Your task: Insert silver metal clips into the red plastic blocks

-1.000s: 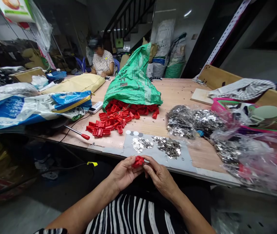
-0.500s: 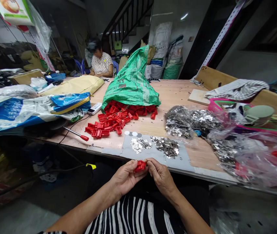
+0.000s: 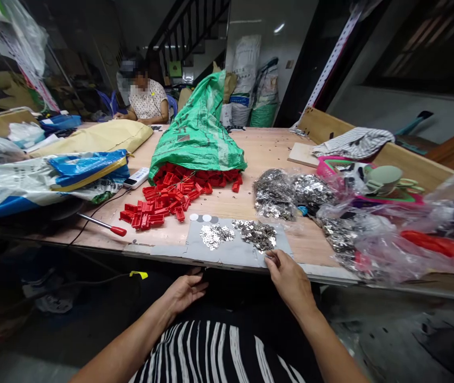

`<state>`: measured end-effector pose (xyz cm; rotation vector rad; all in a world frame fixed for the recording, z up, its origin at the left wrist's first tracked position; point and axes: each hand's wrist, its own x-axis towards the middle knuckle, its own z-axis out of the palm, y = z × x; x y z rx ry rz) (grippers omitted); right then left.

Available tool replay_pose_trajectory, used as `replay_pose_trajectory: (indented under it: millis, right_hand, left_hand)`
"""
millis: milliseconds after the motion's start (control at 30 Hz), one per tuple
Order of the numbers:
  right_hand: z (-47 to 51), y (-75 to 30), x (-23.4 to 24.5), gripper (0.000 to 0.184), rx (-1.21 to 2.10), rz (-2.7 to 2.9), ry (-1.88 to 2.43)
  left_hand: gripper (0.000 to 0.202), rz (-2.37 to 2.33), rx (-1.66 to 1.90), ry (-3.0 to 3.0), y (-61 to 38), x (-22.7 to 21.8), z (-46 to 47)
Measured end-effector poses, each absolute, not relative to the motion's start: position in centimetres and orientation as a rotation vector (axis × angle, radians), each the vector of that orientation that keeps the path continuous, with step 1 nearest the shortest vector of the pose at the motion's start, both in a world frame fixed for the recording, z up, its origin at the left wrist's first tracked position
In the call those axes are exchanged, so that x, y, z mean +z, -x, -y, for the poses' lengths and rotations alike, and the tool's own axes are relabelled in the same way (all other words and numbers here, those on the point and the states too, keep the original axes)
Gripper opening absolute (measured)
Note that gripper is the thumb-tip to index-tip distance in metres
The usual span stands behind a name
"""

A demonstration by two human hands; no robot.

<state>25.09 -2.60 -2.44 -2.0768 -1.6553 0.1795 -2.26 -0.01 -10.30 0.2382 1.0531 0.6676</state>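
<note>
My right hand (image 3: 287, 277) rests its fingertips on the near edge of a grey mat (image 3: 234, 252), just below a heap of small silver metal pieces (image 3: 255, 235). A second silver heap (image 3: 215, 236) lies to its left. My left hand (image 3: 184, 294) hangs open below the table edge, near my striped top (image 3: 211, 354). No red piece shows in either hand. Farther off, a pile of red plastic parts (image 3: 158, 205) spills from the mouth of a green woven sack (image 3: 197, 133).
A co-worker (image 3: 145, 96) sits at the table's far end. A red-handled screwdriver (image 3: 102, 226) and a white power strip (image 3: 136, 178) lie left of the mat. Plastic bags of silver pieces (image 3: 278, 194) crowd the right side, beside a pink basket (image 3: 330, 169).
My hands have come apart. The right moved forward onto the mat, the left dropped back below the table edge, and the red piece held between them no longer shows.
</note>
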Motion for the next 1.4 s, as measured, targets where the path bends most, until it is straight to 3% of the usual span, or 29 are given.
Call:
replay_pose_trajectory:
  millis: [200,467,600,767,967,1200,1400]
  right_hand:
    - [1.7,-24.3,-1.4,0.016,0.110,1.719,2.229]
    - [0.6,-24.2,-1.3,0.016,0.132,1.754,2.269]
    - [0.5,-24.5,-1.5,0.017,0.238,1.763,2.208]
    - [0.3,-24.4,-1.8,0.026,0.279,1.744,2.080]
    - [0.2,-24.1,-2.3,0.029,0.263,1.719,2.009]
    - [0.3,-24.0,-2.6,0.028,0.226,1.689,1.891]
    - [0.1,-23.5,-1.9,0.029,0.228,1.620,1.790]
  left_hand:
    - [0.034,-1.101,0.644,-0.330,2.7,-9.9,0.5]
    - [0.033,-0.866,0.709,-0.931,3.8,-3.7,-2.0]
    - [0.030,-1.353,0.886,-1.479,4.4,-2.2,-6.0]
    - [0.042,-1.808,0.893,-1.865,4.6,-2.3,-10.0]
    - [0.018,-1.983,0.854,-1.946,4.3,-3.0,-11.4]
    - [0.005,-1.905,0.990,-2.027,5.3,-2.7,-10.1]
    - [0.009,-1.552,1.160,-2.105,4.6,-1.0,-6.8]
